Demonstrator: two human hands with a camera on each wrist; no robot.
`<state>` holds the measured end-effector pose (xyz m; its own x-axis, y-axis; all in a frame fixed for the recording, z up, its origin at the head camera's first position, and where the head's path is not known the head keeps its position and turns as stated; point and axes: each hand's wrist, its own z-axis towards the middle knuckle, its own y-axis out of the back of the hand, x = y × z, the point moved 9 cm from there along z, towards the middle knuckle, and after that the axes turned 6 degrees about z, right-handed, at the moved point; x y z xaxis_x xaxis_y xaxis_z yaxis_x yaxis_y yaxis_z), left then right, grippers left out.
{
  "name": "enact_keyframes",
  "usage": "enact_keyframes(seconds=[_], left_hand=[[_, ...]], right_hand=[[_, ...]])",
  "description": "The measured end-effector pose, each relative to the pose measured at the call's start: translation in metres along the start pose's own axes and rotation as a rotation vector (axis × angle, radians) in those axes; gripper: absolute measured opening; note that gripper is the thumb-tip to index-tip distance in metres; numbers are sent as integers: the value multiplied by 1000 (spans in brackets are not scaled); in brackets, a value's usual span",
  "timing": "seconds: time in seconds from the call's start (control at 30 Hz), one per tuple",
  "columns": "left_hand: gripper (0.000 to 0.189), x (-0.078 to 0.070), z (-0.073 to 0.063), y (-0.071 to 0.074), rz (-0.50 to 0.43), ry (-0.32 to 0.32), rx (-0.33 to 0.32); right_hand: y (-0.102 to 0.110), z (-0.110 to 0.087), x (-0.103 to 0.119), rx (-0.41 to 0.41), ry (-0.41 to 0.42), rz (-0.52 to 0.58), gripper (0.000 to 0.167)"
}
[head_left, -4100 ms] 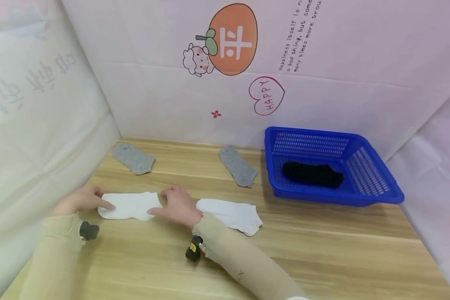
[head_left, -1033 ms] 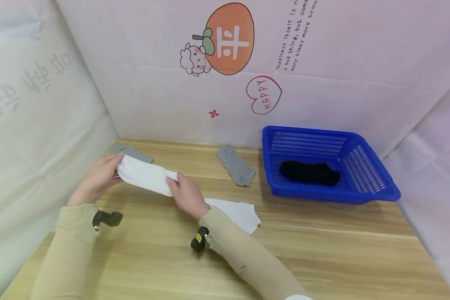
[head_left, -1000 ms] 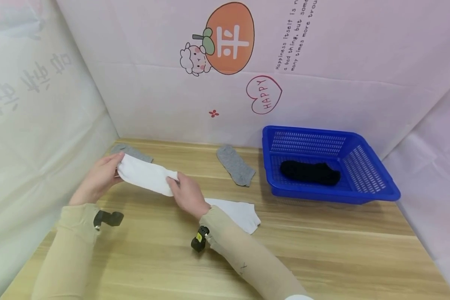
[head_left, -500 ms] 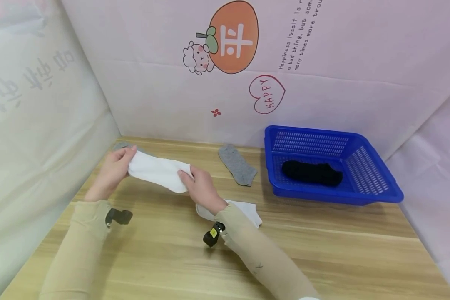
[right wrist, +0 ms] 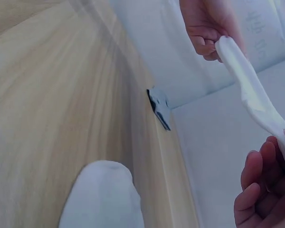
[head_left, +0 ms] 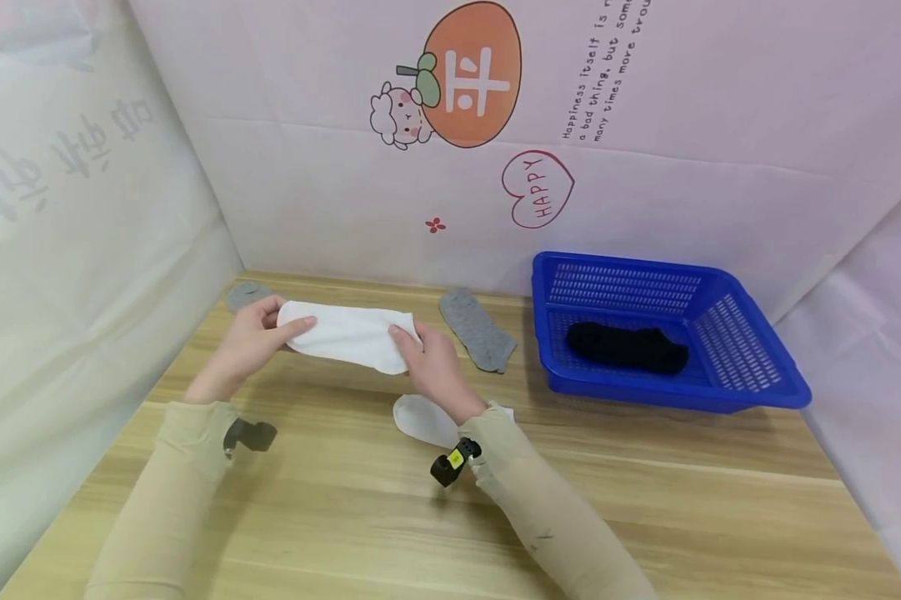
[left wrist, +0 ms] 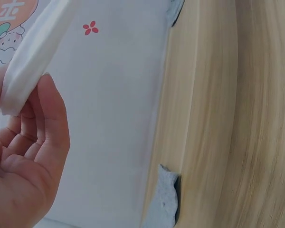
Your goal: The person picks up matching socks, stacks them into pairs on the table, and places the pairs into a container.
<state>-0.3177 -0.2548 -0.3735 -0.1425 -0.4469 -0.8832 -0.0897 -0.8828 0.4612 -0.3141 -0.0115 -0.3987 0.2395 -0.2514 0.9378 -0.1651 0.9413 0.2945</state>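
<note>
A white ankle sock is stretched flat in the air between my two hands. My left hand pinches its toe end, thumb on top. The right hand pinches the cuff end the same way. In both wrist views the held sock appears edge-on, well above the table. Below my right wrist lies a second white sock on the table, partly hidden by that arm. One grey sock lies near the back wall; another grey sock is mostly hidden behind my left hand.
A blue plastic basket stands at the back right with a black sock in it. Printed white cloth walls the table at the back and both sides.
Both hands have lifted the white sock off the table, then carried it to the right. It now lies straighter between them, and the left grey sock has become more covered.
</note>
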Motion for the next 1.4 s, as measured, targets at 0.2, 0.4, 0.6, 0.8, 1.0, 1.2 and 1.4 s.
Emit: enact_keyframes(seconds=[0.2,0.4,0.6,0.8,1.0,1.2,1.4], left_hand=[[35,-7,3,-7,-49,-53,-28],[33,-10,5,-18,-34,-65,-9],[32,-14,9,-29,-30,-73,8],[27,-18,11,-40,-18,-104,40],[23,-21,11,-50,-15,-108,62],[23,-27,8,-61,-37,-108,103],[21,-29,7,-69,-47,-108,114]], right_hand=[[17,-2,2,-2,21,31,40],[31,-3,1,-9,29,17,36],[45,-8,2,-21,12,-2,36],[58,-15,2,-34,12,-24,35],[67,-24,4,-16,38,-48,29],[77,-31,4,-28,41,-86,20],[85,-36,3,-36,36,-78,21]])
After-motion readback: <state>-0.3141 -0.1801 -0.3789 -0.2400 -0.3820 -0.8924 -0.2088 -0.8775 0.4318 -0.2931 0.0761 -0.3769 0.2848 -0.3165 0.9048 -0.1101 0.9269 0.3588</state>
